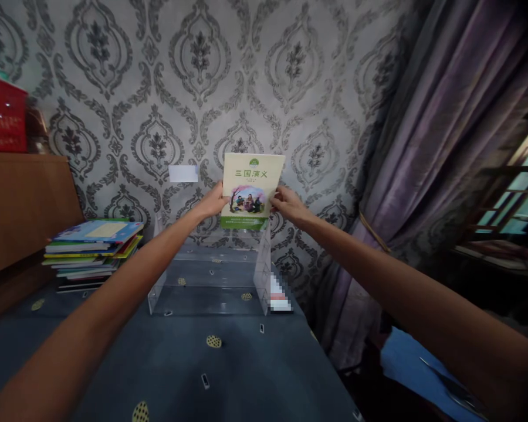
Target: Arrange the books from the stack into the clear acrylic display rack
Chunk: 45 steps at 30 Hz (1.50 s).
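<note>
A cream and green book [249, 190] with a picture of seated figures on its cover is held upright, front toward me. My left hand [213, 201] grips its left edge, thumb on the cover. On the opposite edge my right hand [289, 204] is closed, thumb at the front. Below and behind the book stands a clear plastic tiered rack [263, 272] on the table. The book's lower edge overlaps the rack's upper right part; whether they touch I cannot tell.
A pile of books [92, 249] lies at the left beside a wooden cabinet [22, 205] bearing a red basket [2, 117]. The table [237, 375] has a dark patterned cloth. Purple curtains [405, 164] hang at the right, near a blue surface [413, 369].
</note>
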Available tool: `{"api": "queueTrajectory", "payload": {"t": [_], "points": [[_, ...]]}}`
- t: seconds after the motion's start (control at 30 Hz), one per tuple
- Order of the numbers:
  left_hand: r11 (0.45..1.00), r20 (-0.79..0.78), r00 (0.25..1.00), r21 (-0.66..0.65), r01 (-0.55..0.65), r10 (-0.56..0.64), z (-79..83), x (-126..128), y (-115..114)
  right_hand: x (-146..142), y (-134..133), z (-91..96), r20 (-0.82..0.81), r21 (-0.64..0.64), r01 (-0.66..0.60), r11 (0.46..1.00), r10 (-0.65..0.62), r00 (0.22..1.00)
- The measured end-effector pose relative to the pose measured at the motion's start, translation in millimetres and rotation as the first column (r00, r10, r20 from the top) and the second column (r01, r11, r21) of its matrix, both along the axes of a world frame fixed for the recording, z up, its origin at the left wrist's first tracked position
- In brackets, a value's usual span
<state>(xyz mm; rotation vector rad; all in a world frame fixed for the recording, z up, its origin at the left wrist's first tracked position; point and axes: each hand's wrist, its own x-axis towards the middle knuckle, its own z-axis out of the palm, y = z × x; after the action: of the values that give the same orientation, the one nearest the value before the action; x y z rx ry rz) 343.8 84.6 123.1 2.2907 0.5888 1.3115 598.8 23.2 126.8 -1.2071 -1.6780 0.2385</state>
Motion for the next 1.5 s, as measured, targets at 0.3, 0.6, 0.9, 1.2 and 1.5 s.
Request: {"api": "queueTrajectory", "payload": {"t": [0.3,0.6,0.9,1.2,1.5], "points": [[0.968,-0.098,0.995,-0.251,-0.002,-0.023,-13.3,2,4,4,10,-16.4,0.003,-0.098,0.013,0.995,-0.013,1.000],[0.952,-0.102,0.992,-0.304,0.040,-0.074,-18.3,-2,5,6,10,-22.0,-0.006,-0.079,0.051,0.996,-0.052,0.999],[0.969,-0.105,0.989,-0.235,0.078,-0.105,-19.1,-4,3,1,1,-22.4,-0.077,-0.119,0.025,0.993,-0.035,0.996],[0.980,-0.175,0.984,-0.182,-0.078,0.045,-17.7,-7,0,2,-11,-24.4,-0.117,-0.123,0.053,0.991,-0.067,0.991],[0.924,-0.225,0.897,0.118,-0.363,0.381,-16.6,-22,-60,-4,-39,-38.6,-0.221,-0.031,0.164,0.986,-0.166,0.961]]}}
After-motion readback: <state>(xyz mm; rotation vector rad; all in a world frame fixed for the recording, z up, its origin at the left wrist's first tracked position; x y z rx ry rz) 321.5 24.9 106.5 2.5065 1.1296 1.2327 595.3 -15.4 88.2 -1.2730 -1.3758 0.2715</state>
